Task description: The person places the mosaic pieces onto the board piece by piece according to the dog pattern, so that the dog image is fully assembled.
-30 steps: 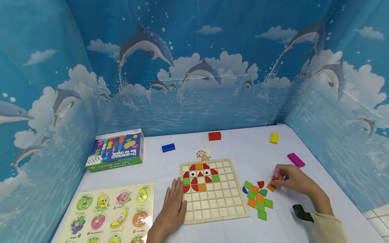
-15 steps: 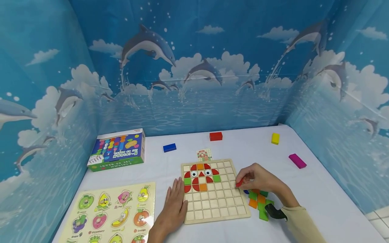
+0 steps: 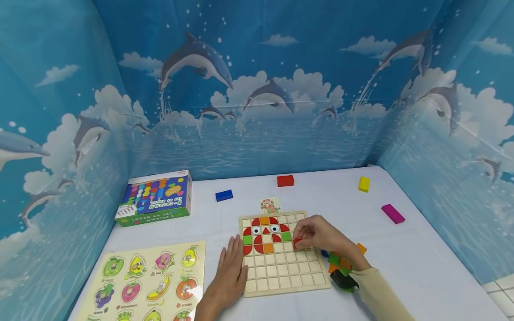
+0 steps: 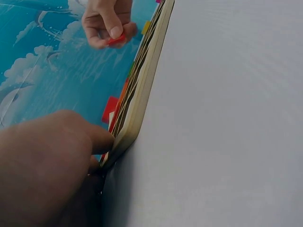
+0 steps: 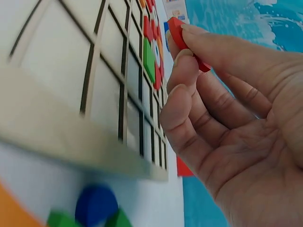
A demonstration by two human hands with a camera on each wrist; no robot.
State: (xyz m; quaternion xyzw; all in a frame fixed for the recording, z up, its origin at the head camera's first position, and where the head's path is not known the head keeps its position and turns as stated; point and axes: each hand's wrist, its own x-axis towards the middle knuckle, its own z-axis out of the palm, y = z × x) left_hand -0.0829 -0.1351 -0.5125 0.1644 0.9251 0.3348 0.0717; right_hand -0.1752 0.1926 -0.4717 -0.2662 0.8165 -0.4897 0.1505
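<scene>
A wooden grid board (image 3: 277, 271) lies on the white table, with red, orange and green tiles and two eye tiles set in its upper left cells. My right hand (image 3: 319, 234) hovers above the board's right half. Between thumb and forefinger it pinches a small red tile (image 5: 179, 33), seen edge-on in the right wrist view. Flat along the board's left edge rests my left hand (image 3: 226, 272), fingers straight. In the left wrist view its fingers (image 4: 100, 140) touch the board's rim (image 4: 137, 113).
Loose tiles (image 3: 334, 258) lie right of the board, partly hidden by the right forearm. A pattern card (image 3: 270, 205) sits behind it. Around stand a fruit puzzle (image 3: 152, 276), a box (image 3: 154, 198) and blue (image 3: 224, 195), red (image 3: 285, 180), yellow (image 3: 363, 184) and magenta (image 3: 392, 213) blocks.
My right hand has moved left from beside the loose tiles to over the board, carrying the red tile. An orange tile near the pile was left behind. My left hand stays put.
</scene>
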